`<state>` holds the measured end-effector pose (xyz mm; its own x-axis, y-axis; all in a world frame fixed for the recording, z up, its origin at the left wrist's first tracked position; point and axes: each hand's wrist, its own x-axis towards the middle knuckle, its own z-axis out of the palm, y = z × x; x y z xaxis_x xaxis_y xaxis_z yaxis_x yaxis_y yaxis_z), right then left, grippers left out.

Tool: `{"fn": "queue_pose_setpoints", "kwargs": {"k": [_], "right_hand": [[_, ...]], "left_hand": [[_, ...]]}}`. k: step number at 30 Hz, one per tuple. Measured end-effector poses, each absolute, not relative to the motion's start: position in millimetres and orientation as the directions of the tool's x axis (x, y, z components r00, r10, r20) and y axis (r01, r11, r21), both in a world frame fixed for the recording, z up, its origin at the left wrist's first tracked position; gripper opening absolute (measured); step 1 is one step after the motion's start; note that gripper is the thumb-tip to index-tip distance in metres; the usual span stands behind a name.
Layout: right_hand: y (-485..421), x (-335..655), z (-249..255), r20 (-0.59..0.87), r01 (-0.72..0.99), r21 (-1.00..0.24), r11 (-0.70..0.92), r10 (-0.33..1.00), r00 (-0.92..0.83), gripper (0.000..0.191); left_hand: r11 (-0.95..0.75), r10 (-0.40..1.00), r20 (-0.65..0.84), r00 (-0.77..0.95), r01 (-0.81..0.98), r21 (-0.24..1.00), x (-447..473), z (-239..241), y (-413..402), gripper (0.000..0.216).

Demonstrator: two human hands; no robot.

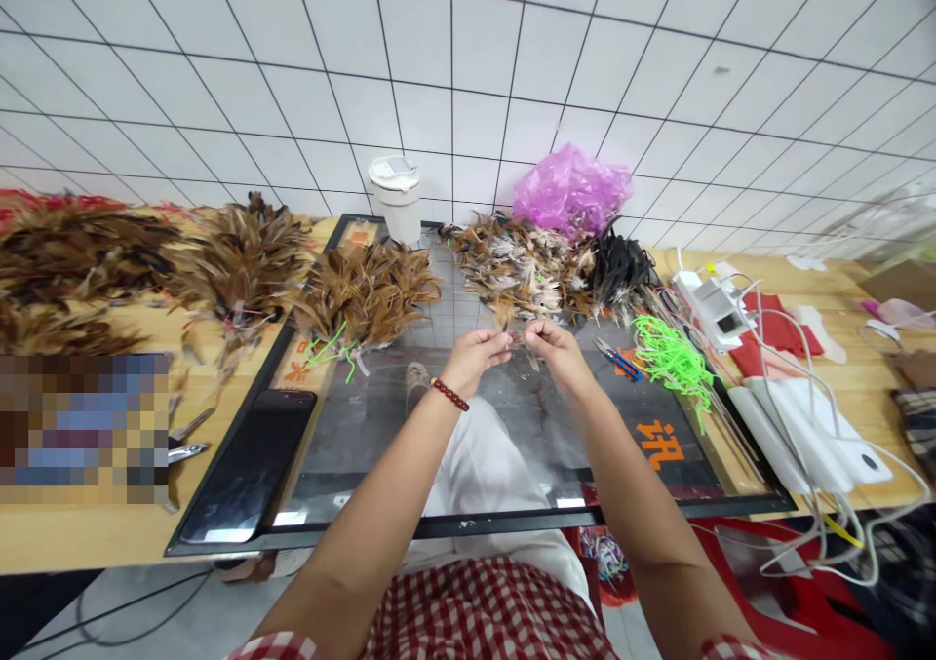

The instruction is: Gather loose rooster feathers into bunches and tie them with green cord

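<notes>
My left hand (479, 353) and right hand (557, 350) are close together over the glass (351, 465), just my side of the mixed feathers (523, 270). I have the right fingers pinched, apparently on a small tuft (533, 359) hanging between the hands; the left thumb and forefinger nearly meet, though from here I can't tell whether they grip anything. I judge this step to be fine fingerwork on that tuft. The next move calls for a light, steady pinch, clear of the brown bundle (370, 294) on my left.
</notes>
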<state>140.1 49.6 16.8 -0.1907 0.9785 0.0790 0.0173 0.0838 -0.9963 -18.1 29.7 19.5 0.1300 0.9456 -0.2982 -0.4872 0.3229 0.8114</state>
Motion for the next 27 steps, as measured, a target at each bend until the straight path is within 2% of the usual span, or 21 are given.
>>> {"fn": "queue_pose_setpoints", "kwargs": {"k": [3, 6, 11, 16, 19, 27], "right_hand": [[49.5, 137.0, 14.2, 0.053, -0.001, -0.999, 0.053, 0.988, -0.147, 0.035], [49.6, 135.3, 11.8, 0.020, -0.017, -1.000, 0.018, 0.993, -0.117, 0.035], [47.1, 130.7, 11.3, -0.042, -0.020, -0.999, -0.047, 0.978, -0.206, 0.038], [47.7, 131.7, 8.3, 0.038, -0.042, -0.999, 0.033, 0.990, -0.133, 0.029], [49.3, 134.3, 6.2, 0.081, -0.024, -0.997, 0.078, 0.984, -0.158, 0.026], [49.6, 131.5, 0.4, 0.272, 0.149, -0.942, 0.302, 0.943, -0.194, 0.018]], "left_hand": [[0.352, 0.936, -0.319, 0.149, -0.406, 0.843, -17.4, 18.7, 29.1, 0.023], [0.370, 0.928, -0.346, 0.135, -0.422, 0.827, -18.6, 17.7, 29.8, 0.020], [0.373, 0.927, -0.346, 0.146, -0.466, 0.802, -20.3, 16.0, 31.2, 0.018], [0.441, 0.895, -0.413, 0.167, -0.464, 0.768, -19.2, 17.1, 30.1, 0.018], [0.459, 0.887, -0.425, 0.182, -0.450, 0.766, -20.3, 18.9, 29.3, 0.020], [0.513, 0.854, -0.426, 0.301, -0.347, 0.785, -20.5, 15.7, 28.0, 0.020]]}}
